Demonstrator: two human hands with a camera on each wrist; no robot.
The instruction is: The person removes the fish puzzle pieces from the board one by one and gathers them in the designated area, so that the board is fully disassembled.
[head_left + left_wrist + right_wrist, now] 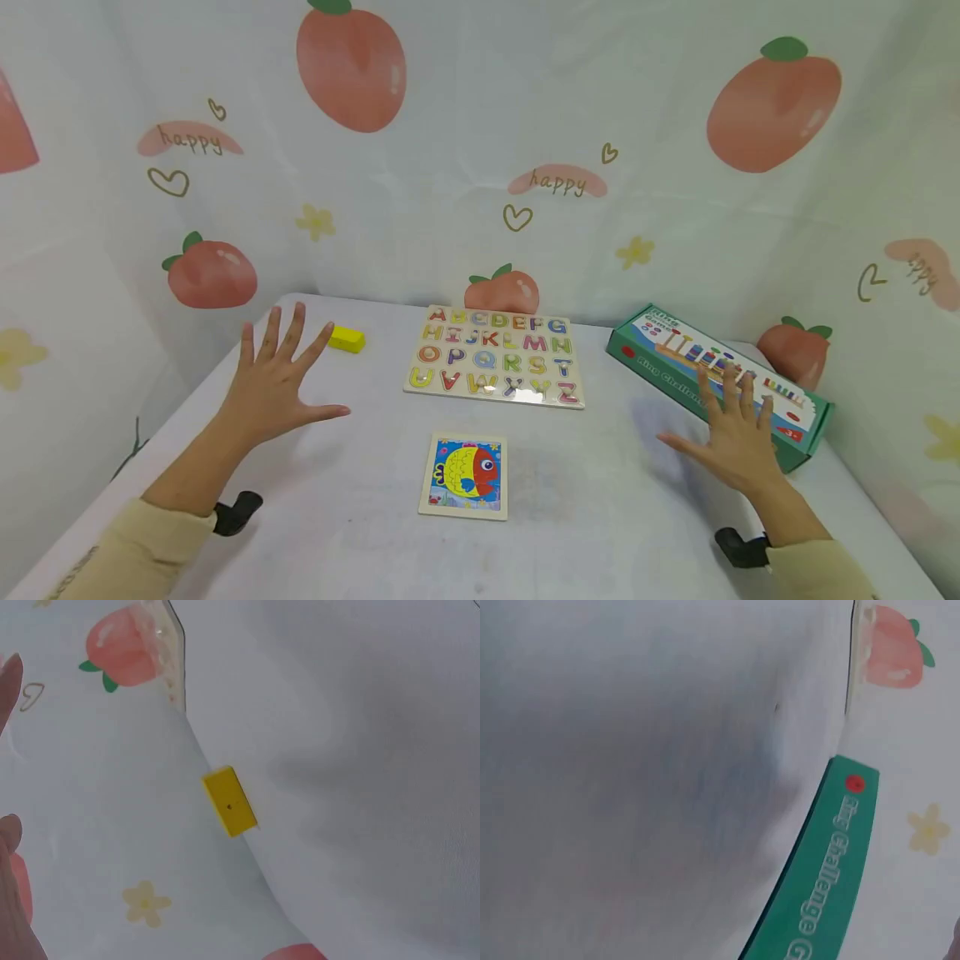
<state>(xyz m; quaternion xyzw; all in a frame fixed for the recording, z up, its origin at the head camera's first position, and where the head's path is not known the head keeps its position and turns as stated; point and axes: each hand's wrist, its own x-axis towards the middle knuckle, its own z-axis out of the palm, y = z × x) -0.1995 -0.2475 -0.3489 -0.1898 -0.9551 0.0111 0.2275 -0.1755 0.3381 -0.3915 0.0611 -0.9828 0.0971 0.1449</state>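
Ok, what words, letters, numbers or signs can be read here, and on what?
"happy": fabric backdrop, three times, the rightmost less clear.
"A" to "Z": alphabet puzzle board.
"Ring Challenge G", then cut off: side of the green game box.
"3+": its top.
Too small or blurred: the title on its top, marks on the left sleeve.

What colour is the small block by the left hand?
The block is yellow with a small dark spot; best seen in the left wrist view.

green box (823,862) w/ red dot (854,783) lay lower r
white tbl (630,825) spread l; cloth (907,750) w/ yellow flower (928,828) showed r
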